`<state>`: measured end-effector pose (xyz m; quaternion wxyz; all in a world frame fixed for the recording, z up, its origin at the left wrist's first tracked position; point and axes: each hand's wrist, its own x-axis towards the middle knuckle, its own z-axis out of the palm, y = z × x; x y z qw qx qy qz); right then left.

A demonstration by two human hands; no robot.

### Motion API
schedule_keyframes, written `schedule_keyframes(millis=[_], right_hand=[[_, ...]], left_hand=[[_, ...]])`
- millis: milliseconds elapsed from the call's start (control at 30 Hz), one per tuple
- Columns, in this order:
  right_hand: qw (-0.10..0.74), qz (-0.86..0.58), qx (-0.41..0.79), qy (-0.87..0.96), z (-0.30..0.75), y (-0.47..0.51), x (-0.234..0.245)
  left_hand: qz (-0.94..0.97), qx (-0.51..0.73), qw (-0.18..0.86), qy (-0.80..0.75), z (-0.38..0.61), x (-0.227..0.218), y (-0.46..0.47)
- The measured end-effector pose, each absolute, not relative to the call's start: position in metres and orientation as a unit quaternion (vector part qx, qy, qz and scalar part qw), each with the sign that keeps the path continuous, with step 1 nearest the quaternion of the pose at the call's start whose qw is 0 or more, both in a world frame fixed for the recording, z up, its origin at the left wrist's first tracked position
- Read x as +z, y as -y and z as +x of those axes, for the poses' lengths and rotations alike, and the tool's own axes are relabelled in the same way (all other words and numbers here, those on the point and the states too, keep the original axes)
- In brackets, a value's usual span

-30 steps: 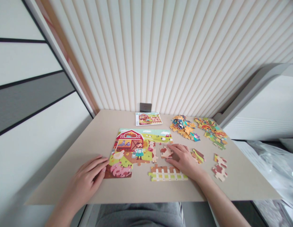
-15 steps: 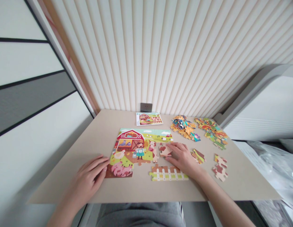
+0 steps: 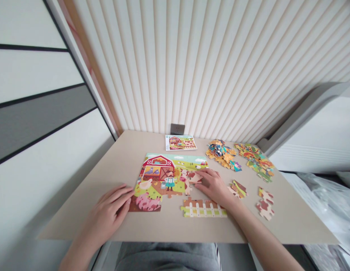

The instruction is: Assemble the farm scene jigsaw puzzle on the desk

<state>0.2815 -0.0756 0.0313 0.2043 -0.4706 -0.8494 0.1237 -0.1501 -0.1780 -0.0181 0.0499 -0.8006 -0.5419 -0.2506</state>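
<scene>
A partly joined farm jigsaw puzzle (image 3: 155, 184) lies on the table, showing a red barn, a farmer, a pig and a cow's head. My left hand (image 3: 114, 205) rests flat with fingers stretched out, its fingertips at the puzzle's lower left edge. With thumb and fingers, my right hand (image 3: 216, 188) grips a brown-and-white puzzle piece (image 3: 194, 177) against the cow's head; its right part is under my fingers. Whether it is fully locked in, I cannot tell. Below lies a joined strip of white fence pieces (image 3: 204, 209), apart from the main section.
A picture card (image 3: 181, 143) lies at the back by a wall socket (image 3: 177, 129). Heaps of loose pieces (image 3: 221, 152) and more colourful pieces (image 3: 256, 160) lie back right. Cow pieces (image 3: 265, 209) and green-brown pieces (image 3: 239, 189) lie right of my right hand.
My right hand has slid the cow piece left, closing the gap to the cow's head. My left hand stays at the puzzle's edge. The view has shifted slightly.
</scene>
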Motion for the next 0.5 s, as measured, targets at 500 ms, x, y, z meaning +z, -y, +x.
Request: schedule_keyframes(millis=[500], right_hand=[[0.198, -0.506, 0.120, 0.831, 0.296, 0.088, 0.034]], left_hand=[[-0.803, -0.248, 0.042, 0.541, -0.150, -0.019, 0.178]])
